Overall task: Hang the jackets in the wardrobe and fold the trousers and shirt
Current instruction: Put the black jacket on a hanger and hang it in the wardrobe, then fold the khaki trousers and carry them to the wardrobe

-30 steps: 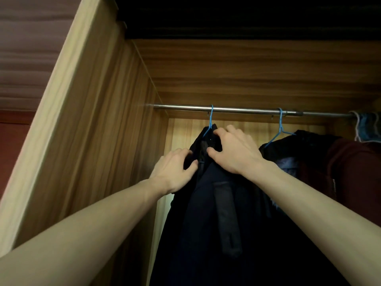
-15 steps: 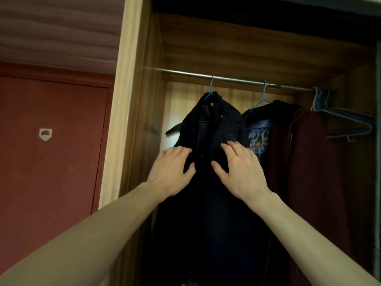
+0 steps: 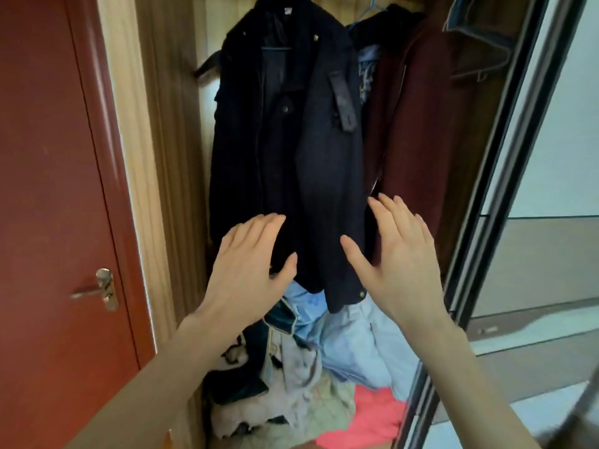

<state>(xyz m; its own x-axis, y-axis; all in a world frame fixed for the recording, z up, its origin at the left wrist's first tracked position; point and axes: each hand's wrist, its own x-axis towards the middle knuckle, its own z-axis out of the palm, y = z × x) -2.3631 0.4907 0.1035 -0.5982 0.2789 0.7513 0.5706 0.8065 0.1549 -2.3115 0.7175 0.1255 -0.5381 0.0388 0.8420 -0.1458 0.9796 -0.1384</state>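
Observation:
A dark navy jacket (image 3: 291, 150) hangs in the wooden wardrobe, with a maroon jacket (image 3: 408, 124) hanging to its right. My left hand (image 3: 249, 267) is spread open in front of the navy jacket's lower hem, holding nothing. To the right of that hem, my right hand (image 3: 402, 251) is also open with fingers apart and empty. Whether either hand touches the cloth is unclear. Under the jackets lies a heap of loose clothes: light blue trousers (image 3: 353, 338), a beige garment (image 3: 291, 384) and a red one (image 3: 376, 416).
A red door (image 3: 48, 189) with a metal handle (image 3: 103, 290) stands at the left, beside the wardrobe's wooden side panel (image 3: 152, 176). The sliding mirror door's dark frame (image 3: 492, 189) runs down the right. A blue hanger (image 3: 376, 4) shows at the top.
Both hands have let go of the navy jacket's collar and slid down to its hem. The view has tilted down, bringing the clothes heap into sight.

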